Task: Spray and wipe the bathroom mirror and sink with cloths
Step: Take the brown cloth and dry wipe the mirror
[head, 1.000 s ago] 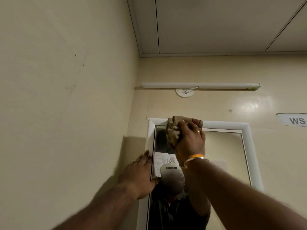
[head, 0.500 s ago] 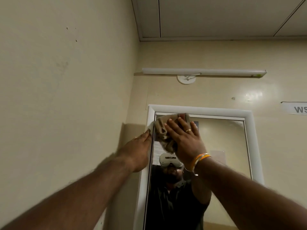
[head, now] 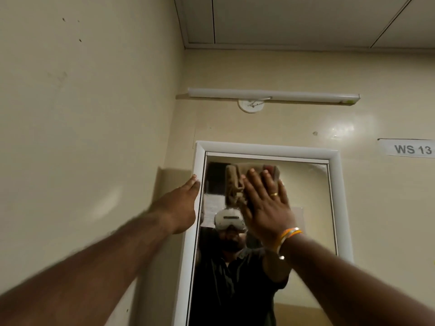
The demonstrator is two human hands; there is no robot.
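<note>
On mirror [head: 306, 196] — cloth [head: 233, 184] under right hand [head: 266, 203]

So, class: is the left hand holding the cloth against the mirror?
No, the right hand presses the cloth to the mirror; the left hand rests on the frame.

1. We are pressing the cloth [head: 237, 184] flat against the upper part of the mirror [head: 308, 208] with our right hand [head: 266, 205], fingers straight.
2. Our left hand [head: 181, 208] is resting open on the mirror's white frame [head: 266, 148].
3. A tube light [head: 273, 96] is hanging above it.
</note>
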